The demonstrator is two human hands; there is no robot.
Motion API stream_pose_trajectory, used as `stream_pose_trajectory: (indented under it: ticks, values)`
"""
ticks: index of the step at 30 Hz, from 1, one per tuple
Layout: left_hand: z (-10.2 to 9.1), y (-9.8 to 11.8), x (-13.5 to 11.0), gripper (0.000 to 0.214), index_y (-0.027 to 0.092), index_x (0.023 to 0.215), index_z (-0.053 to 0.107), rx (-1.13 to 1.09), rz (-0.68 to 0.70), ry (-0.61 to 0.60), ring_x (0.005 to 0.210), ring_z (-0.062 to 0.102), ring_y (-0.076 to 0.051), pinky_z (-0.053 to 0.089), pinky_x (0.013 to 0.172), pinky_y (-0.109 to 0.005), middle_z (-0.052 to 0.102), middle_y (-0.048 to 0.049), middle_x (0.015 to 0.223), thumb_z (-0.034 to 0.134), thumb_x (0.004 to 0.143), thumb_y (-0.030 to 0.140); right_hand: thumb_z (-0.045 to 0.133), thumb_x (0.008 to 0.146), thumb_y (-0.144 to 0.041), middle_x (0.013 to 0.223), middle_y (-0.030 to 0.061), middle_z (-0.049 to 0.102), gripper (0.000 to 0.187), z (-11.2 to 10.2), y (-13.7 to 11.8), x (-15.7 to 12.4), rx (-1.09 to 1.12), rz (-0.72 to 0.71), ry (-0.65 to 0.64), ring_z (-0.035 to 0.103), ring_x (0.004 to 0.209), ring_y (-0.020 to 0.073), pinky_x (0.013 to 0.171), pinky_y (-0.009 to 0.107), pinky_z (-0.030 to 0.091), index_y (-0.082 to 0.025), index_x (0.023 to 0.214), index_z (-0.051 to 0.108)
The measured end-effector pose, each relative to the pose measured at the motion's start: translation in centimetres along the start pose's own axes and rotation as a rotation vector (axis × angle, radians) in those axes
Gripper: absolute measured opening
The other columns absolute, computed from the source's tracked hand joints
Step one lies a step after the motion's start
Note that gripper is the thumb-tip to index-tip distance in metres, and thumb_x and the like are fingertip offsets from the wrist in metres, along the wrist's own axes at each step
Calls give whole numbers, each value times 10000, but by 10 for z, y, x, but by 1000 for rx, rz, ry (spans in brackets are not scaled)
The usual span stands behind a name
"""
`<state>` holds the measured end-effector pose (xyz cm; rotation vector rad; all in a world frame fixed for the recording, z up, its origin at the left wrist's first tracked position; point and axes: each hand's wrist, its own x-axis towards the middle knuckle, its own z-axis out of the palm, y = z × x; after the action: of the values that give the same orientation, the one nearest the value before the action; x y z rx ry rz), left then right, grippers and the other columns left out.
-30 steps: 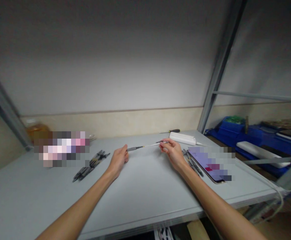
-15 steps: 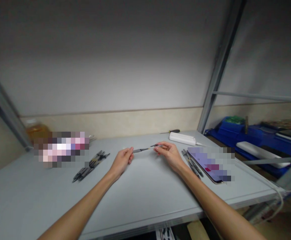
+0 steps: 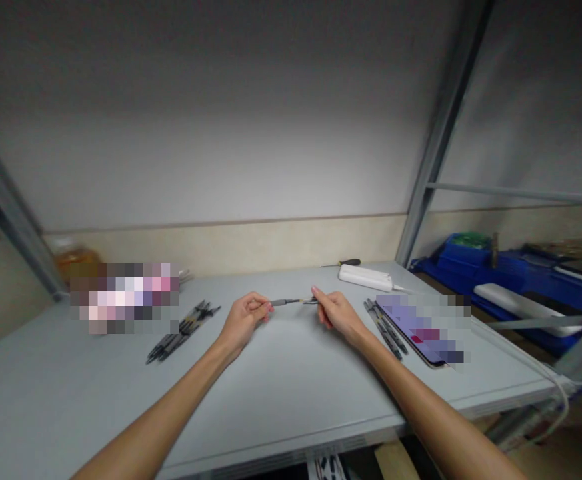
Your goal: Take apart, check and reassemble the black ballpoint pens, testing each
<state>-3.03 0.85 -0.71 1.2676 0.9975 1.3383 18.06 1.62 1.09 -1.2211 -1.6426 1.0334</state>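
Observation:
A slim grey-and-black pen (image 3: 291,301) is held level above the table, one end in each hand. My left hand (image 3: 245,320) pinches its grey end between thumb and fingers. Around the darker end, near the clip, my right hand (image 3: 339,313) is closed with the thumb on top; the fingers hide part of this end. To the left of my left hand lies a pile of similar pens (image 3: 183,331). Several more pens (image 3: 385,328) rest beside my right forearm, next to a phone (image 3: 411,333) whose screen is blurred out.
A white power strip (image 3: 365,277) with a cable and a screwdriver (image 3: 349,263) lie at the back of the grey table (image 3: 281,393). At the left, a blurred-out pink object (image 3: 131,297) stands by an amber container (image 3: 78,260). Blue bins (image 3: 463,257) are beyond the right metal post.
My right hand has changed its grip, its thumb now pressing along the pen's end. The pen's parts now look lined up, and my left fingers have shifted slightly.

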Motion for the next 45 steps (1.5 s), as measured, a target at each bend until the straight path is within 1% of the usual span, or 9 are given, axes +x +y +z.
stream_pose_trajectory:
  ticks: [7,15,21,24,28,34,38,42,45]
  values:
    - [-6,1,4,327,127,680,568,-32,-39,73,503,485,-54,373,543,-185,620,5,583,752,546,361,640,669,-391,659,8,591,361,-2,1,1,131,-208,71,465,493,99,430,203,356,-156,942,625]
    - [-4,5,1,327,136,668,569,-44,-64,45,550,537,-84,388,564,-195,588,18,525,767,522,351,382,845,-474,382,-23,417,504,1,2,-1,-137,-146,13,382,380,84,439,218,322,-146,494,532]
    - [-5,4,3,326,130,669,569,-48,-77,76,475,479,-51,377,523,-188,618,3,580,758,534,359,598,719,-392,675,7,590,338,-1,5,1,-58,-273,84,524,539,113,503,217,395,-153,958,608]
    - [-5,5,2,329,133,680,565,-71,-91,73,489,491,-53,390,540,-188,618,4,584,758,540,360,540,768,-408,571,1,562,280,0,6,1,-89,-239,15,482,481,101,495,216,383,-141,756,626]
    - [-4,5,1,338,137,696,562,-75,-88,41,512,513,-64,401,557,-192,627,-7,582,762,541,360,345,855,-510,388,-19,440,532,2,3,-1,-123,-124,-43,397,377,90,449,219,339,-145,526,548]
    - [-3,6,1,336,133,667,563,-79,-88,53,489,494,-57,390,541,-189,623,-8,573,769,525,357,609,721,-410,691,9,594,341,-1,4,1,-56,-272,37,528,567,117,517,211,393,-152,945,610]
    - [-4,6,1,347,134,790,608,-79,-83,25,548,530,-77,410,583,-204,634,-11,619,762,550,331,557,764,-405,580,2,554,272,-2,5,0,-148,-253,47,482,536,115,512,213,373,-146,759,641]
    - [-5,4,1,344,111,802,649,-19,-48,6,590,548,-97,414,587,-214,637,-32,649,755,560,330,386,849,-472,401,-33,394,491,-1,1,-2,-209,-172,-12,368,413,90,462,216,307,-137,547,581]
    - [-5,3,2,334,103,772,657,-13,-51,37,561,533,-90,416,580,-218,631,-31,622,753,557,340,433,828,-469,470,-19,478,422,-1,0,-3,-195,-214,23,431,469,105,493,217,332,-132,663,626]
